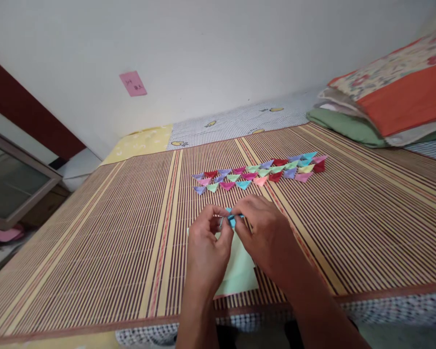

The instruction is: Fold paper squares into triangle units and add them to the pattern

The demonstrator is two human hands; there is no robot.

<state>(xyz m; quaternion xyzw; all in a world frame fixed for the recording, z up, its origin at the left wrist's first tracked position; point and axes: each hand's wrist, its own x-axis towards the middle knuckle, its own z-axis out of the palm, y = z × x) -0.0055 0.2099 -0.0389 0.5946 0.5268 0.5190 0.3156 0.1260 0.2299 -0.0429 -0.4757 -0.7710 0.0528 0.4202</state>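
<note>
Between my two hands is a small piece of blue folded paper [231, 221], pinched at its left by my left hand [209, 237] and at its right by my right hand [261, 228]. My fingers cover much of it, so its full shape is hidden. Beneath the hands lies a pale green sheet of paper [240, 271], flat on the striped mat [112, 252]. Just beyond my hands, several small folded paper triangles [243, 184] in many colours are laid out in slanting rows.
Folded bedding [403, 106] with an orange and floral cover is stacked at the right. A pink note [132, 83] sticks to the white wall [218, 53]. At the left stands a glass-fronted cabinet [10, 179]. Checked cloth [236, 118] shows behind the mat.
</note>
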